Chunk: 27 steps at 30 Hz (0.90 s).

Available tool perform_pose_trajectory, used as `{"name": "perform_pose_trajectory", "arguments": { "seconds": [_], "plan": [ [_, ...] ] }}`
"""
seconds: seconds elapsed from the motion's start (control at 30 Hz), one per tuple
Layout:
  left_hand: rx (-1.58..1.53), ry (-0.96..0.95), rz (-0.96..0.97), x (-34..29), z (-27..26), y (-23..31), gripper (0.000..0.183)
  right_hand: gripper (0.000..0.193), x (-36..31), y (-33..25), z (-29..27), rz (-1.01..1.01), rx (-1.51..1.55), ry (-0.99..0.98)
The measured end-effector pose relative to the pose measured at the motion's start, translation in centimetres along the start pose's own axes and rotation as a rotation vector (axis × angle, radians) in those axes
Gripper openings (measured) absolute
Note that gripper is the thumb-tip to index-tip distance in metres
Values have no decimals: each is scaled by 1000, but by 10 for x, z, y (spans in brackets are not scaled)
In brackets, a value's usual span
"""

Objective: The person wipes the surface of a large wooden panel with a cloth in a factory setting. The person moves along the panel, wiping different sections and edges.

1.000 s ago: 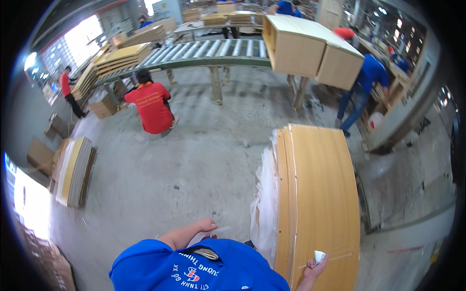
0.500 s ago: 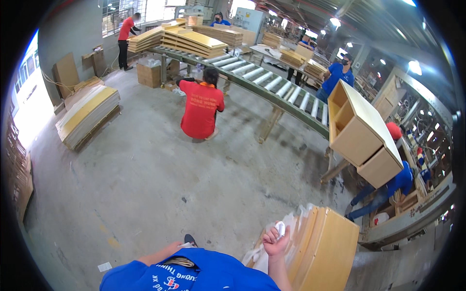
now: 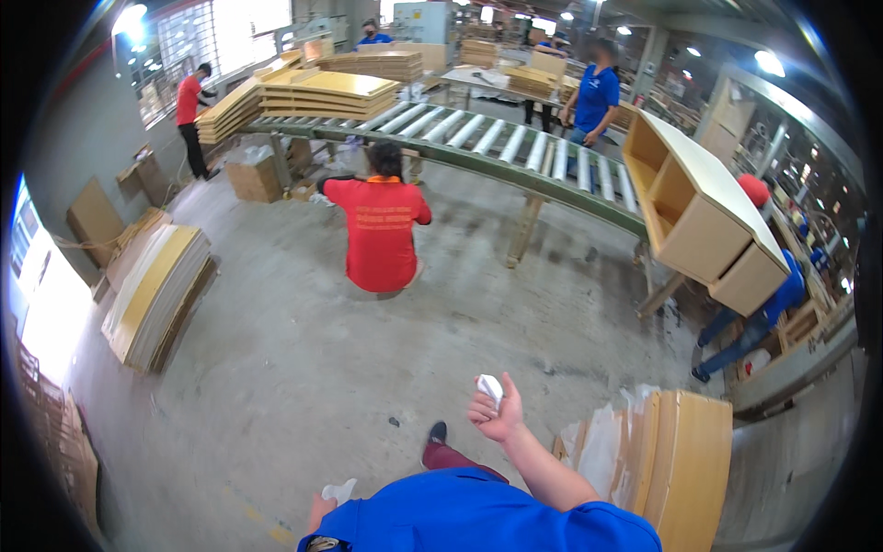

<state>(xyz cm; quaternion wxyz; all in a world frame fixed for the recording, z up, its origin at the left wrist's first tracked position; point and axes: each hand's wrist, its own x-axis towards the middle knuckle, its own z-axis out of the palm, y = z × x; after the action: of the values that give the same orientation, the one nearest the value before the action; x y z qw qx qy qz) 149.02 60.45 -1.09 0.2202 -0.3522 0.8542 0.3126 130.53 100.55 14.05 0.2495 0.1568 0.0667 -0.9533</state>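
My right hand (image 3: pixel 498 421) is raised in front of my body, its fingers closed around a small, smooth white object (image 3: pixel 490 390) whose kind I cannot make out. Low beside my waist, my left hand (image 3: pixel 322 511) shows only in part. A crumpled whitish piece of thin film or paper (image 3: pixel 339 491) sticks out of it. To the right of my right forearm stands a stack of curved wooden panels (image 3: pixel 679 460), with white wrapping sheets (image 3: pixel 602 445) between some of them. Neither hand touches that stack.
Ahead, a person in red (image 3: pixel 382 230) squats by a roller conveyor (image 3: pixel 497 138) carrying stacked panels (image 3: pixel 322 87). A wooden cabinet (image 3: pixel 704 216) stands at its right end. Another panel stack (image 3: pixel 161 290) sits left. People in blue (image 3: pixel 593 97) and red (image 3: pixel 189 101) stand beyond.
My right hand has moved up and forward with the white object, away from the panel stack. My view has shifted, and one foot has come forward. The person in blue behind the conveyor has shifted.
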Motion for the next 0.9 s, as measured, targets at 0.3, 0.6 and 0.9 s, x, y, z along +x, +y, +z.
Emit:
{"name": "perform_pose_trajectory", "arguments": {
  "seconds": [0.3,0.6,0.9],
  "plan": [
    [-94,-103,145,149,-71,128,33,52,198,-46,57,7,8,-11],
    [6,40,-4,238,-120,163,30,52,430,-42,179,308,-106,-209],
    [-26,-56,-355,337,-172,151,37,53,623,11,220,443,-192,-131]
  ]
}}
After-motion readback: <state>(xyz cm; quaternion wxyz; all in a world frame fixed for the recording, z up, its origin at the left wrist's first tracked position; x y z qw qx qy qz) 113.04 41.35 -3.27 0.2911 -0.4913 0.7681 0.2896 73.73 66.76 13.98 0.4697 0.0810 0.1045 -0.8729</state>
